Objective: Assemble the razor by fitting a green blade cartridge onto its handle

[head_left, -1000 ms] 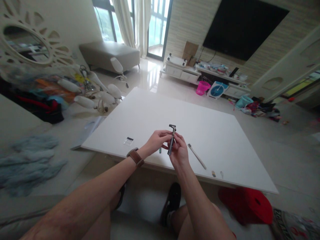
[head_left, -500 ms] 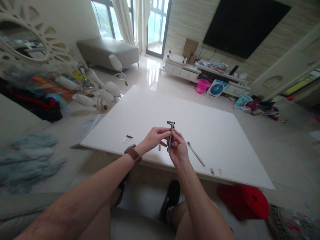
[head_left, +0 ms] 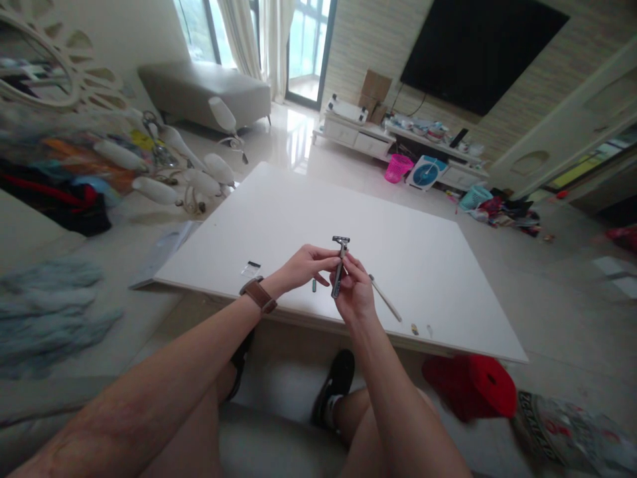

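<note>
A dark razor (head_left: 338, 275) with a T-shaped head is held up over the near part of the white table. My right hand (head_left: 355, 292) is closed around its handle from the right. From the left, my left hand (head_left: 311, 265) pinches the razor just below the head, thumb and forefinger on the neck. A small green-grey strip (head_left: 314, 285) lies on the table beneath my left hand. To the right of my right hand lies a toothbrush (head_left: 385, 299), its bristle end nearer the hand. Further left, by my watch, sits a small clear packet (head_left: 251, 268) with a dark edge.
The white table (head_left: 398, 245) spreads out ahead. Near its front right edge lie a small yellow-and-dark piece (head_left: 415, 329) and a small clear piece (head_left: 430, 330). A red roll (head_left: 490, 388) stands below that edge. A lamp with white shades (head_left: 155, 191) is at the left.
The view has shifted slightly, so the room appears a little further left and higher. Both hands keep the razor in nearly the same hold.
</note>
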Tool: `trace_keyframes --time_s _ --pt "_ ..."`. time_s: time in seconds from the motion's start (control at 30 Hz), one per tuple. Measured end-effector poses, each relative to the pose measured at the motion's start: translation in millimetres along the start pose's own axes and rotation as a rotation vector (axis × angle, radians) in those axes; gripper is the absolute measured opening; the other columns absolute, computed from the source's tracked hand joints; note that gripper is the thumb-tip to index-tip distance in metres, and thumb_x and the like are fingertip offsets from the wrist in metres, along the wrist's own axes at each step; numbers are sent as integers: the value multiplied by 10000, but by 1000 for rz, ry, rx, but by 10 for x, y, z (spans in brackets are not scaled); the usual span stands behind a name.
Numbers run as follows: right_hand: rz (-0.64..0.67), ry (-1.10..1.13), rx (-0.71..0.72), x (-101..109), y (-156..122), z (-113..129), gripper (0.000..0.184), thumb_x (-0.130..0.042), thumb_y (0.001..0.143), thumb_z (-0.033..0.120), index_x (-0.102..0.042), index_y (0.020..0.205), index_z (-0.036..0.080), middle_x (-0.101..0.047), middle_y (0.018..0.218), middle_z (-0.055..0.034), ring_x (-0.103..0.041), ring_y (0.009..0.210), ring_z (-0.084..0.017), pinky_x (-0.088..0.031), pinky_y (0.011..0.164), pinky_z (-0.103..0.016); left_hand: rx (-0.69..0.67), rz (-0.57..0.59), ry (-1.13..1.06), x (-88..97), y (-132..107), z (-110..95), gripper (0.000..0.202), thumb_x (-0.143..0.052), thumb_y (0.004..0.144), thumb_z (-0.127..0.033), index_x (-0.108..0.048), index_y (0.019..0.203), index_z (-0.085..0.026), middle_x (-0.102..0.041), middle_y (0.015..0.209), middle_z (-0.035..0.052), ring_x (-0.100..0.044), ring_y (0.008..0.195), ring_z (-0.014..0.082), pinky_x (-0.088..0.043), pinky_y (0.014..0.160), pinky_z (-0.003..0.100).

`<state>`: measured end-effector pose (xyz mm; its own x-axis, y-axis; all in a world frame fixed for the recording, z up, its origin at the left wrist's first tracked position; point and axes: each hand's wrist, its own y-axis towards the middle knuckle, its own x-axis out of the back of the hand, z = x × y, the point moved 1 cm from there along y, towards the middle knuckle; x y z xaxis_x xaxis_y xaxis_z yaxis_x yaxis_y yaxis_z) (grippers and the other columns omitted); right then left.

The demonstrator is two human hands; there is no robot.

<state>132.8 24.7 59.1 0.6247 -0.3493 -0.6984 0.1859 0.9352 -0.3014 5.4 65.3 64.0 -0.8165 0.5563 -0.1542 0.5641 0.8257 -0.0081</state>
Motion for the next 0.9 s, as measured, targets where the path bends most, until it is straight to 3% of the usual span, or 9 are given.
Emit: trace_keyframes --time_s 0.3,0.63,0.9 --pt "9 13 -66 29 84 -12 136 -685 721 45 -694 721 181 -723 667 41 -623 503 -72 -478 439 -162 -6 50 101 80 75 121 432 -656 859 -453 -737 1159 -154 -740 928 91 -686 779 168 -593 568 235" --pt "31 -26 -40 108 170 -45 139 -709 724 64 -693 761 196 -740 719 40 -662 567 -82 -530 511 -179 12 30 65 72 111 173 459 -680 830 -487 -746 1140 -155 -742 959 89 -680 796 171 -588 563 226" --pt "-27 33 -54 85 92 -37 147 -656 743 43 -689 727 185 -723 679 32 -635 537 -77 -508 484 -161 -1 17 58 26 80 165 462 -674 831 -487 -753 1125 -139 -746 956 115 -688 838 195 -572 558 223"
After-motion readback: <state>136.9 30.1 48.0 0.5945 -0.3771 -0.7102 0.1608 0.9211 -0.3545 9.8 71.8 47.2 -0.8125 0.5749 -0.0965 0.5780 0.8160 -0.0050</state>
